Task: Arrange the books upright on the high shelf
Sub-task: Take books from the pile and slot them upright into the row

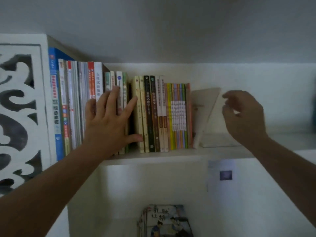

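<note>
A white wall backs the high shelf, where a row of books stands upright from the left end to about the middle. The left hand lies flat with spread fingers against the spines left of a dark gap in the row. At the row's right end a pale book leans against the colourful thin ones. The right hand, fingers loosely curled and holding nothing, hovers just beside it. More books lie stacked on the shelf below.
</note>
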Motion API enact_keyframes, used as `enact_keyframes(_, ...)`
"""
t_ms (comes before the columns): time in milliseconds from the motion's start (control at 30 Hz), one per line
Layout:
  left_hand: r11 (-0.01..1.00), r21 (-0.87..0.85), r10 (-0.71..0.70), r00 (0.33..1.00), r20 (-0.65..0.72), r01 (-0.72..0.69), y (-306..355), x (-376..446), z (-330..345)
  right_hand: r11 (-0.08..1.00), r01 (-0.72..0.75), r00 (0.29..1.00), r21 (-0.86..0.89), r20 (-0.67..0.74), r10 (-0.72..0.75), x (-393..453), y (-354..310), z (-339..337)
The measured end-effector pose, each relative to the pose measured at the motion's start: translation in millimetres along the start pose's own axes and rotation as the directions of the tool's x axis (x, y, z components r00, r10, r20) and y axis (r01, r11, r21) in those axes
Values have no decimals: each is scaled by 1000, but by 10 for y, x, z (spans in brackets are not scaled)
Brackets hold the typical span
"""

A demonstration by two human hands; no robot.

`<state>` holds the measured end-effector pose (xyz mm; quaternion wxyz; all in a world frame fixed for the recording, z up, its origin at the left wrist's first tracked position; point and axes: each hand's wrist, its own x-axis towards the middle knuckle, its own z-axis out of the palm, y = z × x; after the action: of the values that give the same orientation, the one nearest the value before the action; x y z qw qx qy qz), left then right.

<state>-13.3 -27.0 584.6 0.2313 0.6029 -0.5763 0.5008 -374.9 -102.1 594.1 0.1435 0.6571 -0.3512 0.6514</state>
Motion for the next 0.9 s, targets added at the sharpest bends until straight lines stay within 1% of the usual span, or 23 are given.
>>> enact_keyframes(33,999,-52,-6,1000,-16,6,52,-17,-26,970,-204,973,-132,79,215,-1,310,-177)
enact_keyframes(67,992,-129,-21,998,-53,14,145,-20,-74,870,-364,881,-333,181,438,3,581,-311)
enact_keyframes(100,978,-208,-30,994,-104,8,278,-11,-143,730,-411,741,-545,267,616,0,796,-407)
enact_keyframes(133,964,-263,-13,987,-158,-29,442,15,-227,609,-367,608,-703,314,729,-20,955,-454)
enact_keyframes(167,954,-282,40,978,-206,-98,628,60,-314,543,-283,519,-791,350,780,-38,1035,-463)
enact_keyframes(200,941,-287,114,966,-232,-180,817,116,-389,533,-222,488,-816,380,785,-47,1069,-424)
enact_keyframes(300,863,-327,308,914,-266,-386,1289,306,-474,604,-197,512,-772,445,735,-91,1012,-117)
enact_keyframes(367,821,-302,424,871,-246,-485,1521,432,-419,664,-195,553,-722,478,682,-88,910,25)
enact_keyframes(400,813,-267,473,854,-217,-518,1616,491,-381,689,-224,567,-689,483,667,-66,851,46)
enact_keyframes(433,813,-229,507,844,-174,-535,1682,555,-337,713,-300,576,-634,475,665,-38,800,60)
enact_keyframes(467,820,-200,523,844,-121,-537,1727,620,-292,733,-421,598,-534,444,668,14,789,69)
enact_keyframes(500,830,-174,528,847,-58,-530,1743,669,-235,734,-581,624,-351,388,679,76,791,76)
enact_keyframes(533,844,-132,526,851,5,-520,1739,700,-177,688,-721,634,-78,325,701,144,794,91)
enact_keyframes(567,854,-82,519,854,50,-514,1717,716,-122,594,-775,632,214,282,722,195,776,108)
enact_keyframes(600,856,-48,516,853,78,-514,1682,714,-85,492,-752,631,439,264,729,226,738,133)
enact_keyframes(633,856,-44,517,854,61,-516,1646,699,-46,409,-708,640,575,277,717,256,658,166)
enact_keyframes(667,857,-69,513,858,18,-511,1619,685,-14,348,-677,660,648,326,677,274,570,212)
enact_keyframes(733,867,-155,465,881,-88,-474,1570,661,6,291,-681,698,672,475,536,268,283,299)
enact_keyframes(767,872,-185,433,891,-138,-453,1539,637,-4,316,-696,710,645,553,436,262,133,357)
enact_keyframes(800,876,-197,409,895,-175,-439,1492,591,-7,374,-711,702,596,630,332,246,-18,430)
enact_keyframes(833,876,-197,404,892,-200,-441,1421,535,18,464,-700,689,543,686,236,213,-145,522)
enact_keyframes(867,873,-193,406,887,-220,-448,1332,472,64,567,-638,702,521,697,150,174,-224,632)
enact_keyframes(900,866,-198,416,882,-221,-458,1225,404,116,664,-540,741,518,666,83,127,-276,748)
